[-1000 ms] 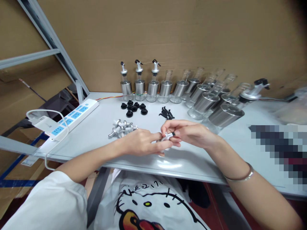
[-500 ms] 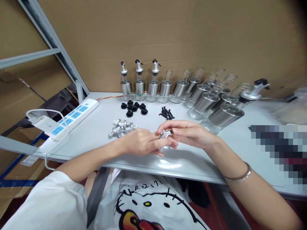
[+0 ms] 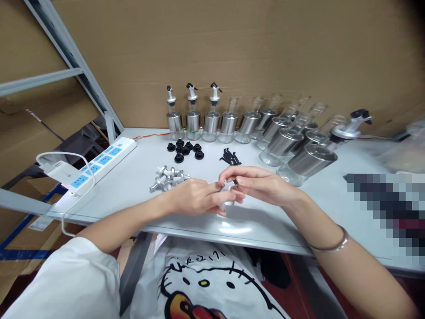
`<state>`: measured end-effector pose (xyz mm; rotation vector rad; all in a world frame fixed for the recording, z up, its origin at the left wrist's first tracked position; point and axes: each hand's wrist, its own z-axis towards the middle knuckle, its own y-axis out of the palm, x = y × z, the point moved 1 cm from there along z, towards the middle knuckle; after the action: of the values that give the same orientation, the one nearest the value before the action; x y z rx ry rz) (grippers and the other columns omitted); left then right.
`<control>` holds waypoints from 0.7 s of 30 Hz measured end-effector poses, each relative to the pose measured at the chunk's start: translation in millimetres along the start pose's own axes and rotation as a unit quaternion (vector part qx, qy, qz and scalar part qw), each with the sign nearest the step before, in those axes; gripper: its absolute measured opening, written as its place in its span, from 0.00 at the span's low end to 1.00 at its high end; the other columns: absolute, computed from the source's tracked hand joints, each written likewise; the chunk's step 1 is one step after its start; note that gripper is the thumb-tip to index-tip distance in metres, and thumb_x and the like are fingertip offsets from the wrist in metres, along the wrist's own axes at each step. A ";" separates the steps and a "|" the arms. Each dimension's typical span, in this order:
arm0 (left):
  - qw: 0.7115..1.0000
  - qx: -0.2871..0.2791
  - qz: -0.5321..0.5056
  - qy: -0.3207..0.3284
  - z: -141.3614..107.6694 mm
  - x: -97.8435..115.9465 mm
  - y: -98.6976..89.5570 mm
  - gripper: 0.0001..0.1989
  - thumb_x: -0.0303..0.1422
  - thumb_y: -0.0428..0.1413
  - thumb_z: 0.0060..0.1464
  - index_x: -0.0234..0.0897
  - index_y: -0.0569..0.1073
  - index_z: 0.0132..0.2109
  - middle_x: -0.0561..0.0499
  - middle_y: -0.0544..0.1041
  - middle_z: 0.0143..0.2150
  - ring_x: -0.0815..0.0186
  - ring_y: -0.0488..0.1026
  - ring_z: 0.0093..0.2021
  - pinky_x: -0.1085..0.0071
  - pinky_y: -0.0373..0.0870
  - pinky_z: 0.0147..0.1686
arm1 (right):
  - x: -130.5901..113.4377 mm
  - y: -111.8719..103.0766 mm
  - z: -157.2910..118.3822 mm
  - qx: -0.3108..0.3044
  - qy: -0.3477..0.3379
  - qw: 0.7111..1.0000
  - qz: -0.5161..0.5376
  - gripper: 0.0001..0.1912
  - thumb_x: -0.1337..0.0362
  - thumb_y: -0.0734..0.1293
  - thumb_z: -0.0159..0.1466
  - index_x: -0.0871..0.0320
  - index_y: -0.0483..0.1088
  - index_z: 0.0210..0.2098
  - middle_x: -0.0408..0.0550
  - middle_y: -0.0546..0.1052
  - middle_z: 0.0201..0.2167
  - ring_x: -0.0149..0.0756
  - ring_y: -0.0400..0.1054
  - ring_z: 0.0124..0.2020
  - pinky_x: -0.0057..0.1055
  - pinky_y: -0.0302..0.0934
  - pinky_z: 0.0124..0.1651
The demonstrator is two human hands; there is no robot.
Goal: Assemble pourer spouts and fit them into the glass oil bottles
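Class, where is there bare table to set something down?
Free: tabletop between power strip and silver spouts, also between black stoppers and black levers. Crowded: back right, where bottles cluster, and around left hand and right hand, sharing a held spout.

Silver spout [image 3: 228, 185] — black tip [image 3: 235, 182], black stoppers [image 3: 186, 151], pale grey table [image 3: 146, 159]

spout [image 3: 229, 184]: smooth, metal-look | bottles [image 3: 229, 121]: glass, shiny metal | stoppers [image 3: 179, 157]: matt, rubber-look | table [image 3: 116, 190]: smooth, glossy | wall [image 3: 232, 48]: matt cardboard
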<state>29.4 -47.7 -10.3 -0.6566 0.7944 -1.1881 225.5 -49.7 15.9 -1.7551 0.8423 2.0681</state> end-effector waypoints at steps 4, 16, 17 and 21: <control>1.000 0.007 0.010 -0.014 1.0 -2.6 -2.4 0.15 0.39 0.41 0.69 0.34 0.56 0.55 0.54 0.75 0.29 0.72 0.70 0.22 0.76 0.62 0.20 | 1.7 -1.9 4.4 0.107 -0.050 0.993 0.010 0.20 0.45 0.63 0.64 0.56 0.66 0.35 0.39 0.64 0.23 0.29 0.61 0.22 0.29 0.59 0.26; 0.999 0.030 0.001 -0.028 3.9 -2.5 -3.8 0.16 0.41 0.35 0.70 0.36 0.58 0.52 0.55 0.74 0.28 0.71 0.68 0.20 0.75 0.63 0.21 | 1.5 3.4 -3.0 0.203 -0.282 0.742 -0.573 0.19 0.56 0.51 0.73 0.56 0.62 0.29 0.42 0.66 0.21 0.30 0.57 0.21 0.29 0.53 0.27; 0.999 0.031 -0.003 -0.029 3.9 -2.7 -3.8 0.16 0.41 0.35 0.70 0.35 0.58 0.52 0.54 0.74 0.28 0.71 0.68 0.20 0.75 0.63 0.21 | 1.8 3.8 -2.8 0.193 -0.295 0.714 -0.604 0.17 0.59 0.51 0.73 0.56 0.62 0.31 0.43 0.67 0.21 0.31 0.57 0.21 0.29 0.53 0.27; 0.999 0.033 -0.007 -0.030 4.3 -3.1 -4.1 0.16 0.41 0.34 0.70 0.35 0.58 0.51 0.54 0.74 0.28 0.71 0.69 0.21 0.75 0.64 0.22 | 2.6 3.1 -1.5 0.181 -0.295 0.679 -0.647 0.12 0.66 0.53 0.70 0.56 0.61 0.31 0.42 0.67 0.20 0.31 0.58 0.21 0.28 0.54 0.27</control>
<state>30.2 -45.6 -4.0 -0.6417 0.6976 -1.1973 224.4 -53.4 14.0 -0.7944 -0.2403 1.1275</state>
